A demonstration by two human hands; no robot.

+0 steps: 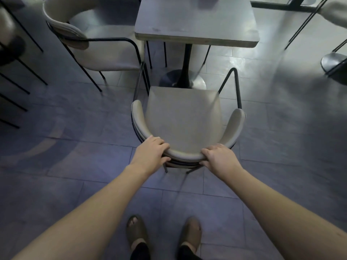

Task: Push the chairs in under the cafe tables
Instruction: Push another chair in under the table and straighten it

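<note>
A beige padded chair point(183, 117) with a curved backrest and black metal arms stands in front of me, facing a square grey cafe table point(195, 21) on a black pedestal. The seat's front edge reaches the round pedestal base, and the seat lies outside the tabletop's near edge. My left hand point(150, 153) grips the backrest's left rear curve. My right hand point(218, 158) grips its right rear curve, fingers wrapped over the top rim.
A second beige chair point(90, 44) stands angled at the table's left side. Black chair legs point(13, 87) line the far left. Another table's round base point(333, 61) and legs are at the right. Grey tiled floor surrounds me; my feet point(163, 235) are below.
</note>
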